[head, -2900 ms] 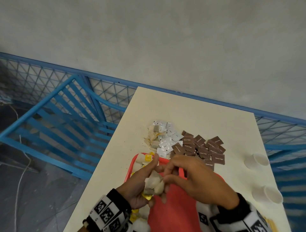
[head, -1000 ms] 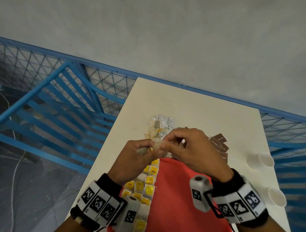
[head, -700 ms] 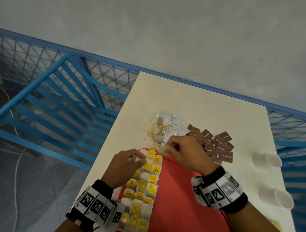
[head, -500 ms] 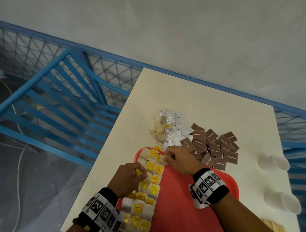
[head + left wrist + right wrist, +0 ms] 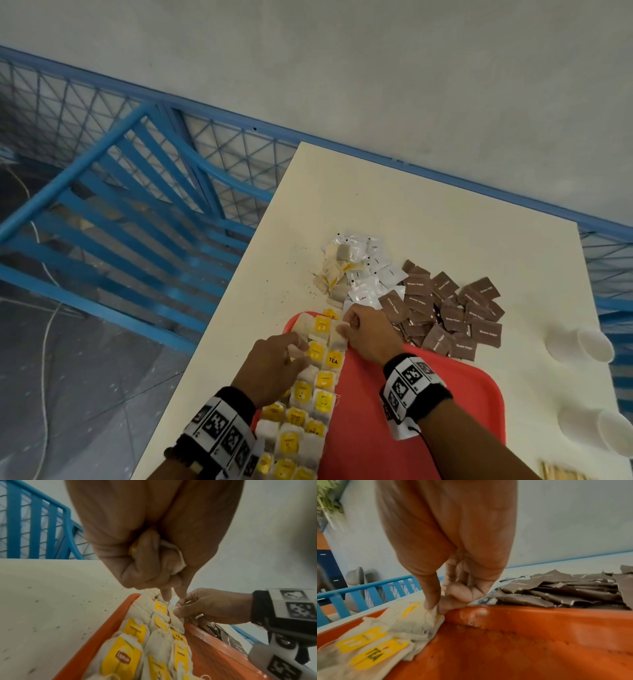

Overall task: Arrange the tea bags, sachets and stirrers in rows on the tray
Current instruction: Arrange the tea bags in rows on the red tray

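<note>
Red plastic fills the lower centre of the head view: the tray (image 5: 462,404), its left side already covered by rows of tea bags (image 5: 308,397) with yellow tags, its right side bare. Compared with the frame a second ago, where both hands were raised together above the tray working one bag loose, they have now come down to the tray's far left corner. The right hand (image 5: 368,334) pinches a tea bag (image 5: 426,616) between thumb and forefinger and sets it at the top of the second row. The left hand (image 5: 274,366) is curled round spare bags in its palm while two fingers (image 5: 167,595) steady the neighbouring row. That suggests the tea rows are nearly complete. Further up the frame, on the table (image 5: 428,212), the loose tea bags (image 5: 334,274), white sachets (image 5: 370,270) and brown sugar sachets (image 5: 452,315) lie unsorted. Stirrers (image 5: 561,472) show at the lower right edge.
</note>
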`<state>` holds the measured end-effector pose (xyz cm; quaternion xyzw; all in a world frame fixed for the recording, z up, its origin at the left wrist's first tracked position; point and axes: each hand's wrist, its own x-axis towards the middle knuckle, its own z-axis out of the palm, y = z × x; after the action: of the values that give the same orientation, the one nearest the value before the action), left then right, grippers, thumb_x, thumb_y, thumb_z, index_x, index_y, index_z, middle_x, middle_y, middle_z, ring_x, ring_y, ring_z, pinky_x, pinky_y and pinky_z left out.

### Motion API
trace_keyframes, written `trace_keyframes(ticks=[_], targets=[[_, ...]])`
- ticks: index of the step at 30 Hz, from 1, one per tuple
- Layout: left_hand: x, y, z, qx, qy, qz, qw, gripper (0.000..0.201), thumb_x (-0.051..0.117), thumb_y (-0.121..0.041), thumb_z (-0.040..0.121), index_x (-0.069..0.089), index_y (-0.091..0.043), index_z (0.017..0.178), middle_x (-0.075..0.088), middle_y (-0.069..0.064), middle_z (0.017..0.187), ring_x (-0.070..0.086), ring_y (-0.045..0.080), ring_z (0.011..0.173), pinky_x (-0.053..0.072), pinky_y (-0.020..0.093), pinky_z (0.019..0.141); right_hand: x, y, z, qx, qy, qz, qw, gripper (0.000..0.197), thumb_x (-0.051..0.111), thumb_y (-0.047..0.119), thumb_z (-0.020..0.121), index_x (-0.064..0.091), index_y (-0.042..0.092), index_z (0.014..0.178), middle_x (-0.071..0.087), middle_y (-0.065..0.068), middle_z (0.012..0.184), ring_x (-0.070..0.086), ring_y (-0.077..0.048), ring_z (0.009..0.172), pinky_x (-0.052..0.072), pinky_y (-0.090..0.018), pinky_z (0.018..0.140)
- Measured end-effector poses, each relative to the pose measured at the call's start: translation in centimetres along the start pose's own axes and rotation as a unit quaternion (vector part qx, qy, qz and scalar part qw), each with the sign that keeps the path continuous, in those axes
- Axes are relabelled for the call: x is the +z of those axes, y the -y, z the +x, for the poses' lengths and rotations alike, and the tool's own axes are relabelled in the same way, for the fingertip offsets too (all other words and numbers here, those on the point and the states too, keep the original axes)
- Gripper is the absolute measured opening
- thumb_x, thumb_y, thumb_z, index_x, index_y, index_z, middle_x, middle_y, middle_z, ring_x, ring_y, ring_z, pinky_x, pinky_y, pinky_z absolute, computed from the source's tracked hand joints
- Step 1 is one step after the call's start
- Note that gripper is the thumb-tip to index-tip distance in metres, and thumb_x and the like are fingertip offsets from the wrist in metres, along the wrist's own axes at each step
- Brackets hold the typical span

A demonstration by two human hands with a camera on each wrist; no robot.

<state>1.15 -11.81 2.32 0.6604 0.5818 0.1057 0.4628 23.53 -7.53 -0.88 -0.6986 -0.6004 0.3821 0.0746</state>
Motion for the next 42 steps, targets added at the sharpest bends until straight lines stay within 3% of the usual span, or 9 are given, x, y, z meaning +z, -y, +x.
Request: trace_keyframes(ticks=[5,8,12,19,23,26,28,33,42], targets=[[1.1,-0.5,2.2,0.006,0.015,0.034,0.999,0.03,0.061,-0.03,0.093,0.058,-0.034,0.123,0.068,0.002,0.075,0.063,0.023,0.075,0.051,0.031,0.075,0.5,-0.3,-2.3,-0.011,-0.071,-0.032,0.997,0.01,0.057,0.027,0.091,0.051,0.021,0.087,0.06,0.003,0.079,0.058,-0.017,0.075,0.05,-0.034,0.067],[1.9,-0.2,3.0,-0.006,0.047,0.108,0.993,0.043,0.053,-0.034,0.097,0.047,-0.034,0.14,0.069,0.009,0.109,0.063,0.031,0.102,0.052,0.044,0.091,1.3,-0.7,-3.9,-0.066,-0.063,-0.037,0.995,0.01,0.05,0.015,0.09,0.055,0.021,0.084,0.061,0.001,0.082,0.056,-0.017,0.076,0.049,-0.034,0.068],[2.4,0.1,3.2,-0.028,0.075,0.156,0.985,0.046,0.047,-0.042,0.099,0.041,-0.035,0.144,0.059,0.008,0.134,0.055,0.03,0.121,0.048,0.044,0.1,2.9,-1.1,-4.4,-0.127,-0.001,-0.072,0.989,0.023,0.047,0.021,0.092,0.065,0.025,0.105,0.056,0.004,0.113,0.052,-0.013,0.102,0.049,-0.031,0.086],[2.8,-0.4,3.1,-0.034,0.08,0.197,0.977,0.047,0.046,-0.038,0.099,0.041,-0.034,0.145,0.054,0.007,0.14,0.052,0.031,0.126,0.046,0.043,0.102,3.6,-0.1,-3.5,-0.085,-0.034,-0.112,0.989,0.019,0.044,0.025,0.098,0.062,0.018,0.099,0.058,-0.001,0.102,0.057,-0.02,0.097,0.041,-0.028,0.076],[2.6,-0.3,3.3,-0.023,0.067,0.172,0.983,0.046,0.045,-0.046,0.099,0.044,-0.034,0.143,0.06,0.005,0.134,0.057,0.028,0.12,0.048,0.041,0.098,3.3,0.1,-3.5,-0.079,-0.043,-0.117,0.989,0.022,0.045,0.024,0.098,0.065,0.015,0.102,0.057,-0.002,0.105,0.057,-0.02,0.098,0.036,-0.024,0.071],[1.8,-1.4,2.6,-0.016,0.055,-0.009,0.998,0.056,0.044,-0.061,0.095,0.056,-0.02,0.132,0.071,0.003,0.096,0.064,0.011,0.074,0.05,0.023,0.066,2.0,0.7,-4.2,-0.092,-0.068,-0.072,0.991,0.019,0.05,0.024,0.097,0.068,0.018,0.1,0.06,0.0,0.1,0.058,-0.017,0.092,0.043,-0.026,0.076],[1.0,-2.9,1.5,-0.082,0.081,-0.239,0.964,0.07,0.039,-0.072,0.09,0.06,-0.015,0.125,0.063,0.003,0.071,0.052,0.017,0.051,0.036,0.024,0.045,0.4,1.3,-5.3,-0.122,-0.087,-0.026,0.988,0.015,0.055,0.024,0.094,0.07,0.021,0.096,0.066,0.004,0.094,0.057,-0.008,0.085,0.042,-0.023,0.075],[-0.7,-5.8,-2.1,-0.133,0.201,-0.57,0.786,0.089,0.021,-0.079,0.086,0.064,-0.013,0.127,0.063,0.017,0.074,0.052,0.022,0.044,0.024,0.02,0.044,-4.7,4.0,-11.1,-0.196,-0.139,0.072,0.968,0.013,0.06,0.026,0.088,0.073,0.027,0.09,0.067,0.012,0.077,0.057,-0.002,0.071,0.038,-0.01,0.064],[0.1,-10.0,-6.0,-0.113,0.222,-0.568,0.785,0.061,0.046,-0.069,0.087,0.07,-0.014,0.1,0.058,0.014,0.076,0.058,0.019,0.04,0.048,0.025,0.035,-6.6,6.9,-19.9,-0.284,-0.087,0.003,0.955,0.028,0.065,0.046,0.082,0.063,0.038,0.108,0.049,0.015,0.106,0.049,-0.004,0.104,0.043,-0.018,0.087]])
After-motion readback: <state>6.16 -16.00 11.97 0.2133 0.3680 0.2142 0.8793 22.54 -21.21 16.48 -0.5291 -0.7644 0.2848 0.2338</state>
